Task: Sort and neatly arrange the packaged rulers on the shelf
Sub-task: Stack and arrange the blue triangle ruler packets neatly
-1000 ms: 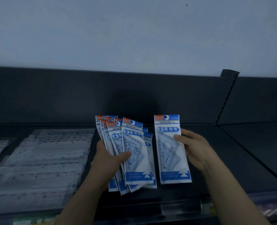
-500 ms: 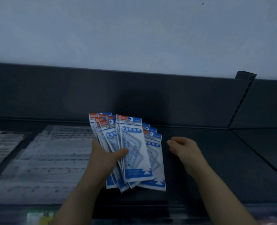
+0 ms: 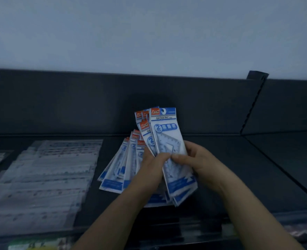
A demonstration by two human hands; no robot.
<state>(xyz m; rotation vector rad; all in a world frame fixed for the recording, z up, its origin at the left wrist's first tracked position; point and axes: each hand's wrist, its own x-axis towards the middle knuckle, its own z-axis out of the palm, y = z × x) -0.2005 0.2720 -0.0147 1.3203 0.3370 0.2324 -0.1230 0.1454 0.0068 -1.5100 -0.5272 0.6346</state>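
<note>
Trainee: Packets first. Where do they sit right now?

Supervisor: The flat blue-and-white plastic packets (image 3: 164, 130) of clear set-square rulers, each with an orange logo at its top corner, stand upright as a fan over the middle of the dark grey metal shelf (image 3: 230, 168). The left hand (image 3: 150, 170) grips the bunch at its left edge about halfway down, thumb across the front. The right hand (image 3: 201, 163) pinches the front packet at the same height, its thumb tip almost meeting the left thumb.

Trainee: And the lower fan (image 3: 115, 174) of the same packets?

Supervisor: It spreads out to the left, behind the left hand. Whether it lies on the shelf or hangs from those fingers, I cannot tell.

Trainee: How will they handle?

Supervisor: Light and thin, I judge. The film looks glossy, so the packets probably slide over one another, and a loose fan could spill. The rulers inside give some stiffness, but the printed header and bottom strip would likely bend. Hold at the middle, where the plastic triangle backs the film, not by a top corner.

Trainee: Where should they end up?

Supervisor: Probably squared into one stack on bare shelf, just right of the pale clear-wrapped straight rulers (image 3: 46, 177) laid in rows at the left.
</note>
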